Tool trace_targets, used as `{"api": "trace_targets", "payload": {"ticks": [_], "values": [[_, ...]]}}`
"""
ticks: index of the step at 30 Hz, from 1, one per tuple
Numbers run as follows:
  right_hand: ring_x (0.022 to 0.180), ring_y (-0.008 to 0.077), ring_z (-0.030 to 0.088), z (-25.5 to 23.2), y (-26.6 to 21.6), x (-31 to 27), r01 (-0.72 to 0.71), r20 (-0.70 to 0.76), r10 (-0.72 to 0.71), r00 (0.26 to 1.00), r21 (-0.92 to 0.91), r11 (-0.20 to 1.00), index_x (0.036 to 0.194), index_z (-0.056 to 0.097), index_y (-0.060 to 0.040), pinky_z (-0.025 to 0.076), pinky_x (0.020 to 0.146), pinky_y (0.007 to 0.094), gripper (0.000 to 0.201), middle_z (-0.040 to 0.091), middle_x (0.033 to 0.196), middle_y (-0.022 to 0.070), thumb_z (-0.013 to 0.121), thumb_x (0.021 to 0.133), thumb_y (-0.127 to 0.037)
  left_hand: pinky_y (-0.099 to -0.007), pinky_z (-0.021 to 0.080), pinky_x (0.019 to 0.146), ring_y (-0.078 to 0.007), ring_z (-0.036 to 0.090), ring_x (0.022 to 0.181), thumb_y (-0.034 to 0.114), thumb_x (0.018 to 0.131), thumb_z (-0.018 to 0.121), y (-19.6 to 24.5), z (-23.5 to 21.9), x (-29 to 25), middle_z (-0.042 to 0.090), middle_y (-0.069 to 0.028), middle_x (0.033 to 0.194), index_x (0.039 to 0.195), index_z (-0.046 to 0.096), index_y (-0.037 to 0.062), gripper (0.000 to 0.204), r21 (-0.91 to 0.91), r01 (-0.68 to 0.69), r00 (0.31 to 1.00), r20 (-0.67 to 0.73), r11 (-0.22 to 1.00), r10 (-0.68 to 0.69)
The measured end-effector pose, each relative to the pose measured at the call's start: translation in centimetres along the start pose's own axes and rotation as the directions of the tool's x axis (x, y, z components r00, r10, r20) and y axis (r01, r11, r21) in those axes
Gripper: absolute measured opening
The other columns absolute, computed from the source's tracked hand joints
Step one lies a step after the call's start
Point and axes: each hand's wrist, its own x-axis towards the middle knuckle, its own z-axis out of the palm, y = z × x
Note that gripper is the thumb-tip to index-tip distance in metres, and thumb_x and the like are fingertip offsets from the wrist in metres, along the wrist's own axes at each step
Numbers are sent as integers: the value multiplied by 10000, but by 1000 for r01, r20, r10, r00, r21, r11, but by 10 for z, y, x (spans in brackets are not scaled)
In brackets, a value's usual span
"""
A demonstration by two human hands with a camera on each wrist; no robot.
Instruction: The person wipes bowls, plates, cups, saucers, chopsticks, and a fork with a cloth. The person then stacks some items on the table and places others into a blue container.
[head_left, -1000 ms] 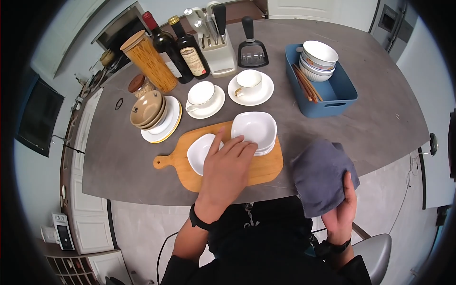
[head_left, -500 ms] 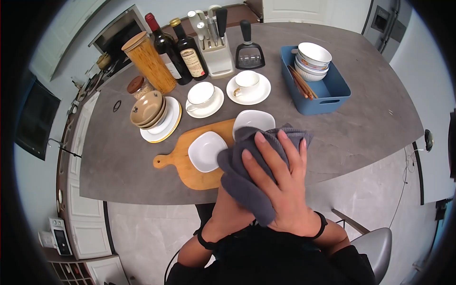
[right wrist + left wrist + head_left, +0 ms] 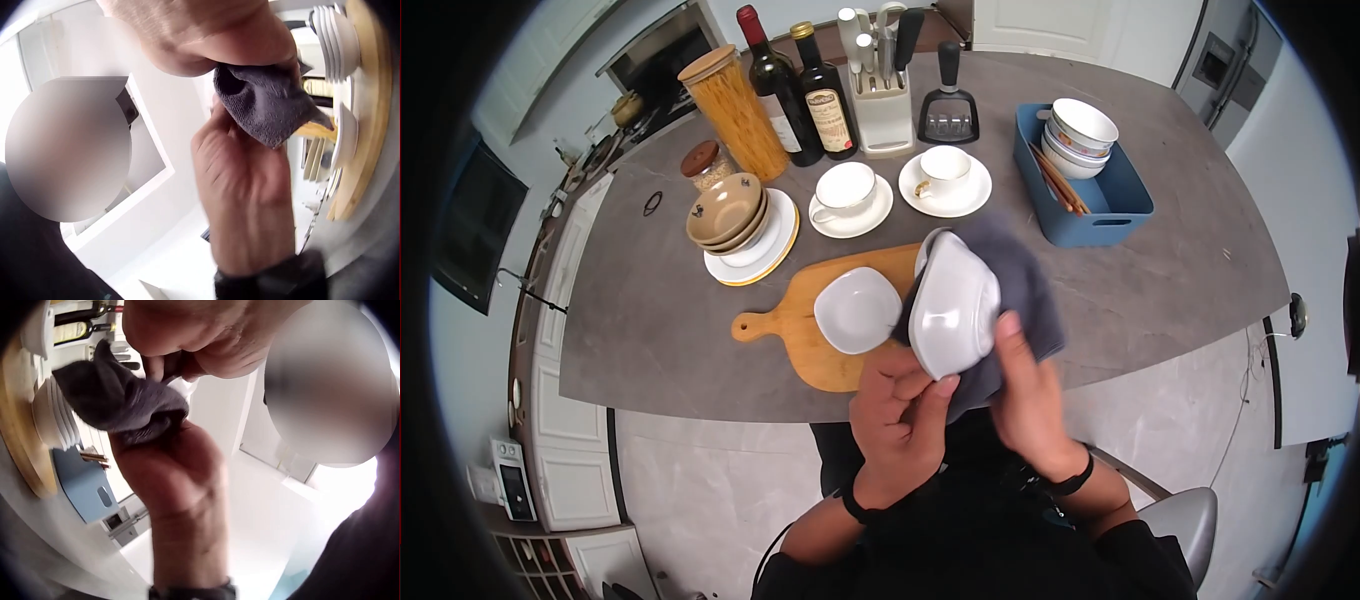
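Note:
A white squarish bowl is tipped on its side above the right part of the wooden cutting board. My left hand pinches the bowl's lower rim between thumb and fingers. On the other side, my right hand holds a dark grey cloth against the bowl, its thumb on the bowl's outside and its other fingers hidden by cloth and bowl. In the wrist views the bunched cloth hangs between both hands. Another white bowl rests upright on the board, beside a stack of bowls.
Behind the board stand two cups on saucers. Tan bowls on plates are at the left. A blue bin with bowls and chopsticks stands at the right. Bottles, a pasta jar and a knife block line the back.
My left hand has gone from the bowl stack to gripping a bowl tilted on its side. The right hand brought the cloth leftward from the table's right edge onto that bowl.

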Motion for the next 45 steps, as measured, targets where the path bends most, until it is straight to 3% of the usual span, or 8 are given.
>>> {"api": "trace_targets", "payload": {"ticks": [16, 19, 26, 28, 34, 42, 43, 45], "values": [[1158, 134, 573, -35, -13, -20, -122, 36, 132, 991, -208, 971, 1353, 556, 22, 457, 1007, 307, 418, 638, 1267, 68, 553, 1077, -292, -556, 352, 1141, -316, 498, 1336, 373, 729, 882, -14, -8, 7, 509, -122, 1414, 1373, 573, 51, 784, 499, -581, 806, 244, 643, 539], [1147, 122, 573, -31, -21, -22, -272, 183, 318, 930, -238, 933, 1334, 578, 3, 468, 992, 315, 366, 656, 1230, 48, 607, 1052, -227, -414, 404, 1106, -277, 479, 1355, 515, 750, 872, -13, 0, 9, 406, -164, 1526, 1557, 268, -6, 1134, -208, 35, 980, 199, 977, 8], [1117, 145, 604, -45, -47, -37, -225, 31, 244, 969, -294, 929, 1281, 595, 27, 460, 1004, 319, 357, 661, 1203, 64, 547, 1074, -260, -410, 472, 1078, -266, 543, 1325, 793, 824, 613, -11, -22, -3, 483, -154, 1470, 1530, 302, -10, 1113, -528, 481, 868, 175, 700, -465], [1057, 199, 633, -45, -43, -35, 229, 85, -214, 973, -450, 863, 1249, 602, 46, 488, 969, 357, 358, 667, 1172, 117, 549, 1060, -254, -408, 498, 1068, -273, 556, 1323, 771, 905, 470, -21, -28, -9, 500, -158, 1455, 1521, 303, -19, 1015, -519, 470, 877, 183, 714, -444], [1474, 495, 317, -8, -38, -20, 687, 704, 11, 710, -696, 209, 1463, 454, 69, 280, 1201, 514, 799, 429, 1515, 295, 777, 806, -248, -310, 538, 932, -175, 623, 1170, 686, 1007, 287, -32, -8, -33, 563, -130, 1369, 1531, 294, -3, 865, -440, 517, 854, 213, 734, -474], [1425, 433, 414, -33, -11, -33, 522, 759, 93, 645, -526, 671, 1446, 470, 70, 308, 1193, 509, 701, 452, 1501, 274, 679, 939, -366, -412, 411, 1138, -258, 519, 1346, 743, 963, 419, -8, -43, -5, 497, -148, 1472, 1541, 304, 2, 947, -144, 523, 835, 283, 840, -472], [1394, 407, 468, -41, -9, -37, 353, 755, 103, 648, -417, 837, 1439, 473, 69, 344, 1176, 501, 679, 473, 1492, 260, 637, 986, -409, -206, 478, 600, -74, 608, 828, 575, 1037, 469, -17, -45, 1, 603, -74, 1232, 1525, 323, 45, 735, -259, 330, 929, 262, 908, -263], [1352, 377, 512, -52, -22, -60, -38, 581, 237, 779, -332, 942, 1441, 463, 66, 382, 1148, 485, 671, 503, 1467, 239, 584, 1014, -438, -216, 476, 568, -79, 607, 801, 522, 1041, 470, -20, -54, 4, 616, -67, 1190, 1495, 355, 48, 667, -248, 407, 913, 143, 879, -382]]}}
